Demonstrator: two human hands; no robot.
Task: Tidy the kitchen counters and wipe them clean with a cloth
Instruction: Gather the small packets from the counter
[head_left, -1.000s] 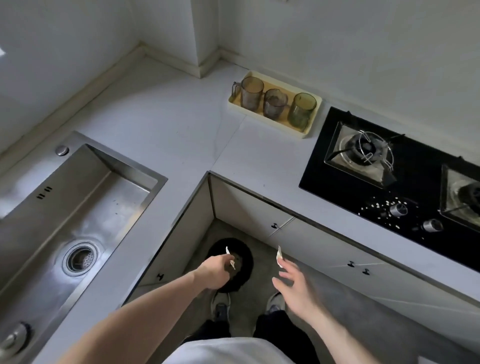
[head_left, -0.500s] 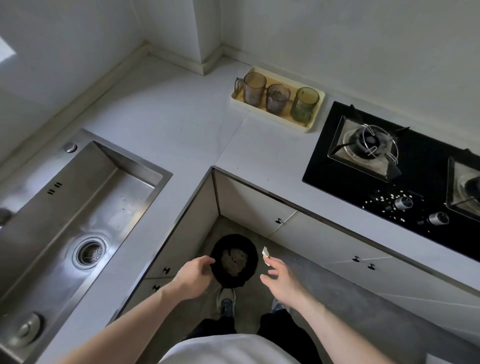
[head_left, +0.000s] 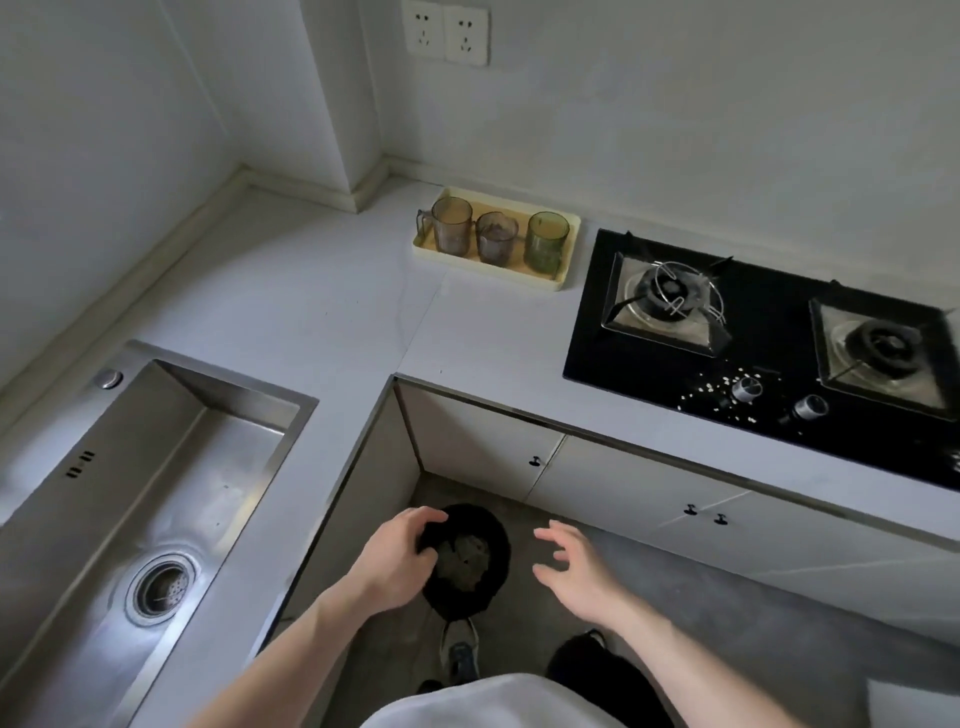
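Head camera, looking steeply down, near corner counter (head_left: 322, 291), floor

Pale grey L-shaped surface (head_left: 291, 312), bare in the corner. Cream tray (head_left: 566, 260) w/ 3 upright cups at the back edge, just left of black hob (head_left: 769, 312). White crumbs (head_left: 719, 387) scattered on hob's front edge by the knobs. Black bin (head_left: 498, 551) on floor in the inner corner, scraps inside
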